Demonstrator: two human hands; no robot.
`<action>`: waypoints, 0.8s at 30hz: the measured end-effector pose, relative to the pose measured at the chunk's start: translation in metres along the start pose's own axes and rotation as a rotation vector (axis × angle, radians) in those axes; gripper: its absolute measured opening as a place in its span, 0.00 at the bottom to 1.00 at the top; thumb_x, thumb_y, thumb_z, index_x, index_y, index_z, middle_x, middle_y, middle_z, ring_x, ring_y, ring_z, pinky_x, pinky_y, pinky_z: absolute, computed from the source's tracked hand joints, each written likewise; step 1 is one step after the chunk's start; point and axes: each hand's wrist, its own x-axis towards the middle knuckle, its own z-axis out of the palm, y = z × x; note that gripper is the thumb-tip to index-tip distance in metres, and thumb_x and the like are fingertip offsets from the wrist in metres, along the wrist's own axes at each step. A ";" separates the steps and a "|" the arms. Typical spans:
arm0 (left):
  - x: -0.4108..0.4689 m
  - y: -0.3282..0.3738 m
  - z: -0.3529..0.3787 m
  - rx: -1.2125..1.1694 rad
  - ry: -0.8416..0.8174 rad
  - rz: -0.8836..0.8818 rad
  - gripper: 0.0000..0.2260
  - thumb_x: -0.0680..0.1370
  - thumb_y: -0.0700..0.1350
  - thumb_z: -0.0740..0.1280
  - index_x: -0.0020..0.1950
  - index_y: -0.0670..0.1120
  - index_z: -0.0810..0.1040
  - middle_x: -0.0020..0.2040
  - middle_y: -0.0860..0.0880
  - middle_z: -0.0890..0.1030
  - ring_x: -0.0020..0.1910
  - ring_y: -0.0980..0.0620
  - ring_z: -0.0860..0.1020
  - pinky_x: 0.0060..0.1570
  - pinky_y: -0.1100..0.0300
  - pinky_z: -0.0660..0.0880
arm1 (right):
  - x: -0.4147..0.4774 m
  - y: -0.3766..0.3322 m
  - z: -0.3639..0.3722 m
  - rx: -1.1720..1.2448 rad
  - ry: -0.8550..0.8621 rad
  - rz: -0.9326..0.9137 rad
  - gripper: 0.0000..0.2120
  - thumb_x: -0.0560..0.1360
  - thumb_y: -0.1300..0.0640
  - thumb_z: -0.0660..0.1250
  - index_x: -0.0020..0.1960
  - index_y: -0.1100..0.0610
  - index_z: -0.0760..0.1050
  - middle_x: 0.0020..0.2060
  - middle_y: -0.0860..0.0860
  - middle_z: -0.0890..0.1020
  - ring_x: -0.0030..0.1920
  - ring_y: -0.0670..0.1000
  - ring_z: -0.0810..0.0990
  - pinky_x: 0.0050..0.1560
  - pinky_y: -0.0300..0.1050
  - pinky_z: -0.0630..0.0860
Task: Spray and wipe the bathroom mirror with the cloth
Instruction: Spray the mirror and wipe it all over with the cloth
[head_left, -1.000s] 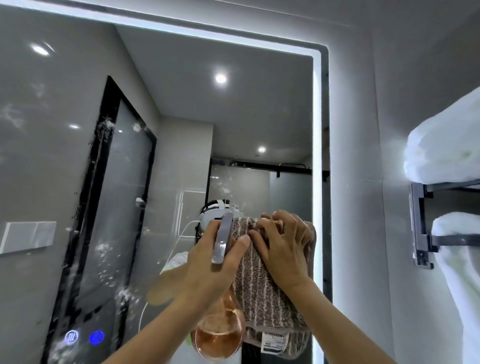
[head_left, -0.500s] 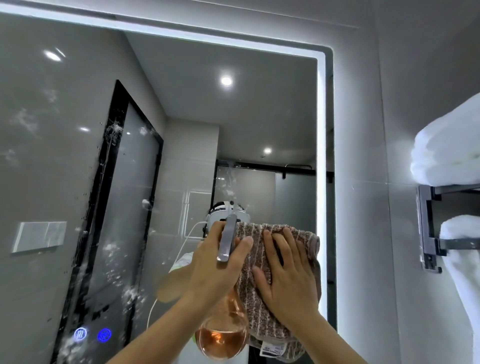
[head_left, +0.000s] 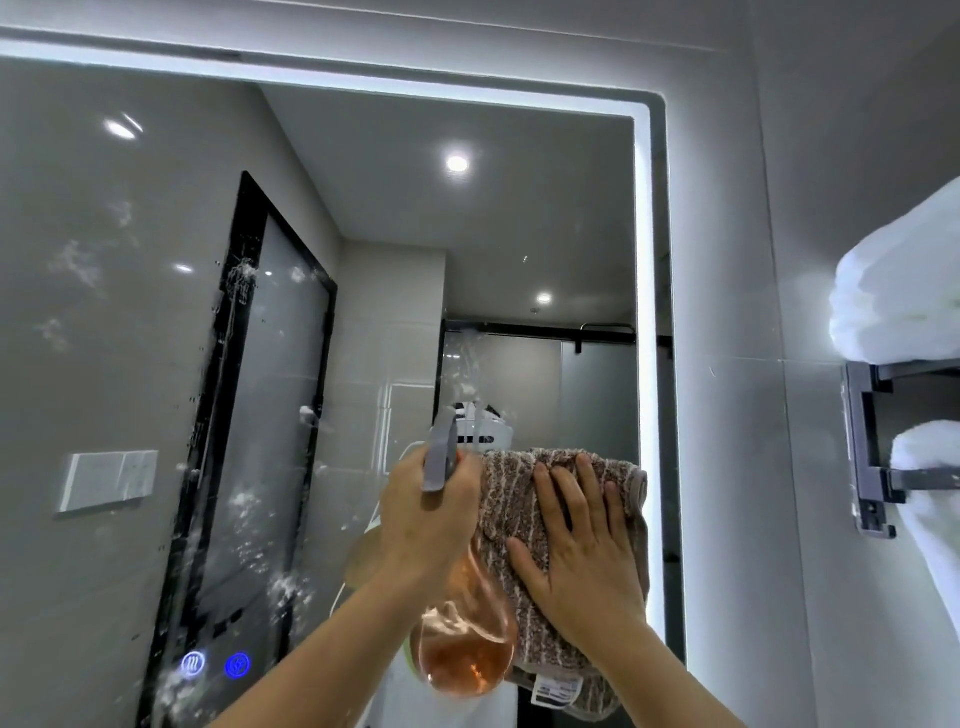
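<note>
Our flat right hand (head_left: 584, 564) presses cloth (head_left: 506, 483) at the mirror's (head_left: 467, 234) right edge; droplets (head_left: 244, 501) lie left, past our left hand (head_left: 426, 514) gripping the bottle (head_left: 462, 654).

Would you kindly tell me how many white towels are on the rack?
2: the top towel lies on the rack, the lower towel hangs on its lower bar; the frame edge may hide more.
</note>
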 end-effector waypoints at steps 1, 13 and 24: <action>0.000 0.002 0.000 -0.023 0.009 -0.012 0.12 0.75 0.42 0.64 0.36 0.35 0.75 0.28 0.42 0.70 0.30 0.48 0.66 0.33 0.53 0.64 | 0.000 -0.001 -0.002 -0.001 0.002 0.003 0.33 0.76 0.36 0.40 0.73 0.56 0.55 0.70 0.54 0.62 0.74 0.52 0.44 0.71 0.52 0.43; -0.002 0.013 -0.012 -0.052 -0.129 -0.123 0.10 0.72 0.43 0.66 0.35 0.37 0.79 0.31 0.43 0.78 0.34 0.47 0.73 0.41 0.50 0.70 | -0.002 0.000 -0.004 0.043 0.008 -0.005 0.32 0.76 0.37 0.42 0.73 0.56 0.56 0.69 0.54 0.62 0.74 0.50 0.41 0.72 0.50 0.40; -0.001 0.016 -0.013 0.013 -0.162 -0.101 0.11 0.68 0.44 0.64 0.26 0.46 0.76 0.28 0.45 0.77 0.33 0.47 0.72 0.40 0.51 0.68 | -0.004 -0.002 -0.005 0.050 -0.009 0.003 0.33 0.76 0.36 0.42 0.73 0.55 0.55 0.69 0.54 0.62 0.73 0.55 0.52 0.72 0.50 0.41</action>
